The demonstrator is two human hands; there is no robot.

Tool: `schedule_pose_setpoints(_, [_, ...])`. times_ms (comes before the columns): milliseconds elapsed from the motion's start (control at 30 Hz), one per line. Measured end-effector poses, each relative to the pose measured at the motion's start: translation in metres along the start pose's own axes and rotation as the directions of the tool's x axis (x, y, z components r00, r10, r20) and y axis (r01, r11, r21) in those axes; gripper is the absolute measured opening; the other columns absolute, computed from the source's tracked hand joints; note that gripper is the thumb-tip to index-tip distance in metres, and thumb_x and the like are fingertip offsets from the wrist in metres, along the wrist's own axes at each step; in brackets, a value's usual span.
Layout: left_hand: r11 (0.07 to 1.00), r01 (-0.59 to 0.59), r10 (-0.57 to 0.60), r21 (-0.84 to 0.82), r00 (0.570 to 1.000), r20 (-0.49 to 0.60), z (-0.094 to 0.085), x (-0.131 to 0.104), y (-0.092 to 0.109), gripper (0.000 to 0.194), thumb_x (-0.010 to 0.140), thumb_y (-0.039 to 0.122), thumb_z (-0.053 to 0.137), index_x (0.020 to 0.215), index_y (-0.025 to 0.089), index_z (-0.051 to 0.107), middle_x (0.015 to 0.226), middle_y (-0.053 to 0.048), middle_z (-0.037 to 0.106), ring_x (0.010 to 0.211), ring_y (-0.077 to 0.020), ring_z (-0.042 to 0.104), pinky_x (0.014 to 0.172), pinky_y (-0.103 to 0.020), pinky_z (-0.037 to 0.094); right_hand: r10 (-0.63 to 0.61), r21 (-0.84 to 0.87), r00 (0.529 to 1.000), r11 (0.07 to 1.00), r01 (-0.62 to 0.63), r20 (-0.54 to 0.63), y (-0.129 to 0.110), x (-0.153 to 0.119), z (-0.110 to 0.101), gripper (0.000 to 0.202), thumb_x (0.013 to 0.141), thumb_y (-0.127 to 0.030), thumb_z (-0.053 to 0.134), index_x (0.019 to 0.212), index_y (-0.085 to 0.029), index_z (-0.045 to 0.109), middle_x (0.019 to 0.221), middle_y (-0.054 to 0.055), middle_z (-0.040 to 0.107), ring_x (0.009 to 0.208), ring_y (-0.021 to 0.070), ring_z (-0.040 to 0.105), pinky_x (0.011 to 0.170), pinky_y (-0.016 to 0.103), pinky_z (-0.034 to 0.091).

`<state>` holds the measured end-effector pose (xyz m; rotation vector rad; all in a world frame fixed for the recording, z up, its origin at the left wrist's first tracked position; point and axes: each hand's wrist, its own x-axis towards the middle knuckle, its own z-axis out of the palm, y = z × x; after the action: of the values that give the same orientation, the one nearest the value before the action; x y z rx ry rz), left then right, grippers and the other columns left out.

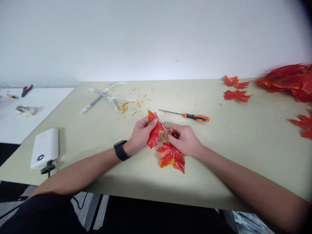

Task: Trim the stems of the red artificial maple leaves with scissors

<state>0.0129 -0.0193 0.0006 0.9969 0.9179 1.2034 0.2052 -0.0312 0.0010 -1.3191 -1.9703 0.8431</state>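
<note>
My left hand [142,132] pinches a red artificial maple leaf [154,134] between thumb and fingers, holding it above the table. In my right hand [184,139] are small metal scissors [166,129], fingers curled round the handles. Their blades lie along the leaf's upper right edge, close to my left thumb. Just below, another red and yellow maple leaf [172,156] lies partly under my right hand. Behind the hands rests a screwdriver [197,117] with an orange and black handle. Yellow and orange trimmings [123,106] are scattered beyond my left hand.
Several white plastic strips tied together [104,95] lie at the back left of the table [234,156]. A white power bank [45,148] with a cable stands at the left. More maple leaves [237,95] and a red leaf pile [290,79] are at right. Pliers [26,90] sit on the side table.
</note>
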Motion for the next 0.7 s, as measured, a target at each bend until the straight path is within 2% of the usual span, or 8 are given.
schedule_pose_setpoints(167, [1.000,-0.001,0.000,-0.020,1.000,-0.021,0.0025,-0.0016,-0.0031,0.035,0.081,0.048,0.082,0.084,0.015,0.069,0.076,-0.001,0.068,0.066,-0.0118,0.061,0.064,-0.024,0.052,-0.011,-0.042,0.999,0.999,0.010,-0.033,-0.0023,-0.0012,0.0014,0.020,0.082,-0.026,0.060,0.066,-0.019,0.051,0.060,-0.003,0.057,0.054,0.0102,0.045,0.054,0.024,0.035])
schedule_pose_setpoints(700, [0.999,-0.043,0.041,-0.032,0.998,-0.054,0.0044,-0.0012,-0.0049,0.032,0.081,0.044,0.082,0.077,0.016,0.067,0.074,0.000,0.068,0.064,-0.0112,0.058,0.062,-0.024,0.048,-0.022,-0.046,0.999,0.999,0.020,-0.045,-0.0016,-0.0023,0.0044,0.021,0.082,-0.025,0.060,0.065,-0.020,0.049,0.058,-0.003,0.055,0.053,0.0103,0.044,0.053,0.024,0.034])
